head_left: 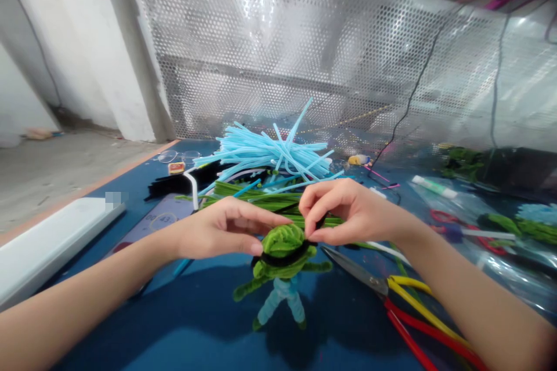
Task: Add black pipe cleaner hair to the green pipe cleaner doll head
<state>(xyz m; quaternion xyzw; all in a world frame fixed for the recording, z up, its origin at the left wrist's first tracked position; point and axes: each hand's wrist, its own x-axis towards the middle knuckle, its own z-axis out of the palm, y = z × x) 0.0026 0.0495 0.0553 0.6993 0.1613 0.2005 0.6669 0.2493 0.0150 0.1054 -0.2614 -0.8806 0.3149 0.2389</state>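
A small figure (pixel 282 269) made of pipe cleaners has a coiled green head, green arms and light blue legs. Around its head runs a black pipe cleaner (pixel 287 258) like a band. My left hand (pixel 217 229) holds the head from the left, with the thumb low and the fingers over the top. On the other side, my right hand (pixel 352 211) pinches the black pipe cleaner between thumb and forefinger, close against the head. Pliers-like cutters (pixel 374 281) with red and yellow handles lie beside my right forearm.
Behind my hands lie a heap of light blue pipe cleaners (pixel 270 151), green pipe cleaners (pixel 243 194) and a black bundle (pixel 187 179). A phone (pixel 159 214) and a long white box (pixel 61 237) are at left. Clear plastic bags (pixel 500 269) lie at right, before a perforated metal panel (pixel 282 58).
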